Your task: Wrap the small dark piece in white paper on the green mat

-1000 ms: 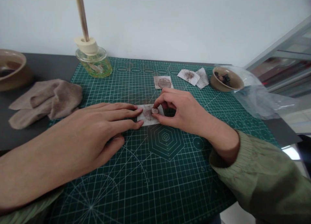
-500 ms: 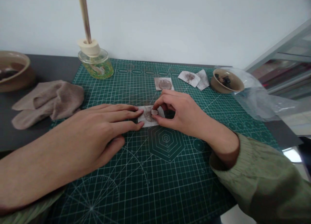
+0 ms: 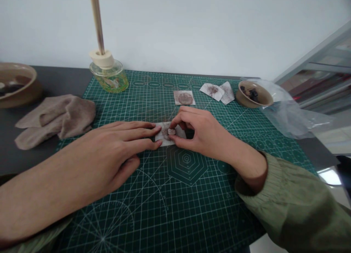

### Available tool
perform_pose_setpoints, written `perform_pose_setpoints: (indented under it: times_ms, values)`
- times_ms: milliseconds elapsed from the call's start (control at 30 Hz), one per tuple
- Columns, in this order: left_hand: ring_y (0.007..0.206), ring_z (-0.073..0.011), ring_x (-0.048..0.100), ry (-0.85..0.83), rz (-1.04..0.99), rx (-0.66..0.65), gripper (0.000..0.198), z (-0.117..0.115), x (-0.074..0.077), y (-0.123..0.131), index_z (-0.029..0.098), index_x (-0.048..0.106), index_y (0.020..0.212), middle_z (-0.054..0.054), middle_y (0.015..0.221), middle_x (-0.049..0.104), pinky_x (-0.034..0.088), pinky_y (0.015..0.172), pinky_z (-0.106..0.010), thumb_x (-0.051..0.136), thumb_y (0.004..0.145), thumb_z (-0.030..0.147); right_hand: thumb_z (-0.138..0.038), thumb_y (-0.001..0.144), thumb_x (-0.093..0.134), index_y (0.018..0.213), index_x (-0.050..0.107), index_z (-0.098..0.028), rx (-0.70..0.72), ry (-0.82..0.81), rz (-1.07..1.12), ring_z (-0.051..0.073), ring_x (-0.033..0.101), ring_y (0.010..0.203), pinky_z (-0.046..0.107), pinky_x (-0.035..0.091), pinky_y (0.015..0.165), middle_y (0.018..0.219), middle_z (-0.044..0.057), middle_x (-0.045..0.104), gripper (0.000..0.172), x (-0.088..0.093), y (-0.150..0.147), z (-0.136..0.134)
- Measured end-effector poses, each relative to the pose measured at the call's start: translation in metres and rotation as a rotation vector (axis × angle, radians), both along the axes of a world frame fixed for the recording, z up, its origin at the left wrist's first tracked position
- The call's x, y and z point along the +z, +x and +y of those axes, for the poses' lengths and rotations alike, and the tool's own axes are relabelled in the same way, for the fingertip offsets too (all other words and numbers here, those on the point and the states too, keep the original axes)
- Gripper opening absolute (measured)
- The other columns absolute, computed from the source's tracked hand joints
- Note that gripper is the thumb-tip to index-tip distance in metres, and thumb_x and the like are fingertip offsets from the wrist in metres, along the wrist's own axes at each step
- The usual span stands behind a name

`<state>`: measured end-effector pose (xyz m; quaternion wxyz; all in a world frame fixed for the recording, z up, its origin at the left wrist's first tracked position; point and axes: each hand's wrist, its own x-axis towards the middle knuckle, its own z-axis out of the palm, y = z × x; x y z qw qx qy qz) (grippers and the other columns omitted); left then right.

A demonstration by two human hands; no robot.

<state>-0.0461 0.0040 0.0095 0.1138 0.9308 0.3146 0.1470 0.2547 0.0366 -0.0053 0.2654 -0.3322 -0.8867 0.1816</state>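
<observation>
A small white sheet (image 3: 164,140) with brownish smudges lies on the green cutting mat (image 3: 148,216); it looks like paper or sandpaper, and I cannot tell which. My left hand (image 3: 115,150) rests on the mat, fingers stretched out, with the fingertips on the sheet's left edge. Between thumb and forefinger, my right hand (image 3: 196,130) pinches a small pale, flat piece (image 3: 171,131) against the smudged part of the sheet. The sheet's right part is partly hidden by the right hand. What the small piece is made of is too small to tell.
Behind the hands lie a smudged square (image 3: 184,97) and two overlapping pieces (image 3: 212,91). A bowl with dark bits (image 3: 255,95) stands by a clear plastic bag (image 3: 293,114) at right. Left are a reed diffuser (image 3: 109,75), a brown cloth (image 3: 57,117) and another bowl (image 3: 20,88).
My right hand has shifted slightly left, sliding the small piece across the sheet. The left hand stays on the sheet's edge. The whole view has tilted a little.
</observation>
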Motion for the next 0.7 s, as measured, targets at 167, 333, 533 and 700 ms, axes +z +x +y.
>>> perform_pose_setpoints:
  times_ms: [167,333,533,700]
  values:
    - [0.142,-0.0381,0.08,0.03,-0.004,-0.011,0.05,0.0,0.0,0.0,0.036,0.084,0.143,-0.003,0.162,0.078,0.065,0.126,-0.063,0.056,0.103,0.023,-0.023,0.104,0.077,0.107,0.076,-0.017,0.03,-0.004,-0.011,0.02,0.068,0.087,0.033,0.049,0.077,0.106,0.007,0.077,0.007,-0.002,-0.009,0.002]
    - [0.142,-0.0367,0.08,0.018,-0.028,0.003,0.053,-0.002,0.002,0.005,0.034,0.083,0.143,-0.003,0.161,0.079,0.066,0.125,-0.061,0.055,0.101,0.017,-0.042,0.109,0.076,0.125,0.076,-0.019,-0.022,0.019,0.045,0.026,0.074,0.099,0.04,0.056,0.086,0.121,0.011,0.08,0.028,0.011,0.006,0.005]
    - [0.144,-0.0356,0.079,0.004,-0.02,0.005,0.044,-0.002,0.002,0.003,0.033,0.087,0.132,-0.005,0.159,0.08,0.064,0.126,-0.062,0.057,0.104,0.02,-0.035,0.111,0.07,0.145,0.071,-0.022,-0.26,0.151,0.067,0.034,0.076,0.127,0.054,0.062,0.106,0.145,0.017,0.079,0.037,0.0,0.037,0.042]
    - [0.14,-0.0354,0.081,0.024,-0.042,-0.008,0.044,0.0,-0.001,0.003,0.03,0.087,0.132,-0.007,0.155,0.083,0.067,0.123,-0.061,0.057,0.103,0.018,-0.025,0.104,0.08,0.152,0.07,-0.022,-0.258,0.104,-0.005,0.038,0.07,0.149,0.066,0.05,0.13,0.159,0.018,0.076,0.05,-0.02,0.04,0.065]
